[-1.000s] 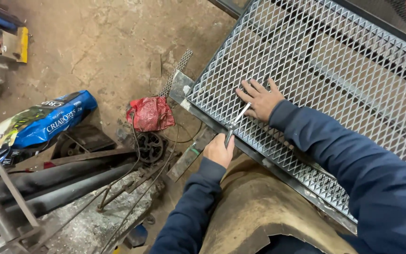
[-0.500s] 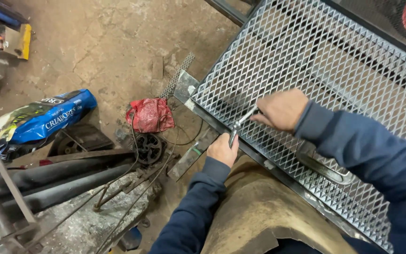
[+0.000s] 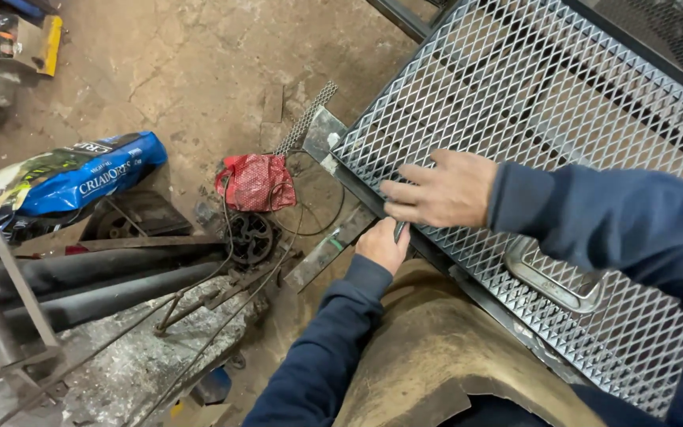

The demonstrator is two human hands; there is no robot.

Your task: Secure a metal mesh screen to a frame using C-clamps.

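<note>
A worker in a dark blue sweatshirt and a worn leather apron (image 3: 436, 348) bent over a sheet of expanded metal mesh (image 3: 563, 103) laid in a steel frame (image 3: 333, 134) above a dusty concrete floor (image 3: 183, 63). The left hand (image 3: 383, 243) was curled closed around a thin metal tool (image 3: 398, 230) at the near edge of the mesh, only a short length of the shaft showing between the two hands. The right hand (image 3: 440, 190) lay just above it on the mesh, fingers (image 3: 409, 175) stretched toward the tool's tip and touching the grid; whether it pinched anything could not be told.

Below the frame lay a crumpled red bag (image 3: 256, 182), a blue feed sack (image 3: 81, 178), a small cast wheel (image 3: 250, 236), loose wire (image 3: 310, 221), dark pipes (image 3: 81, 285) and a flat steel bar (image 3: 330, 249).

The danger appeared to lie in the mesh itself: its cut diamond edges looked sharp, and with both hands bare and crowded at one spot, a slip of the tool could drive knuckles or fingertips into the grid. The clutter underfoot could also catch a dropped tool or a foot.
</note>
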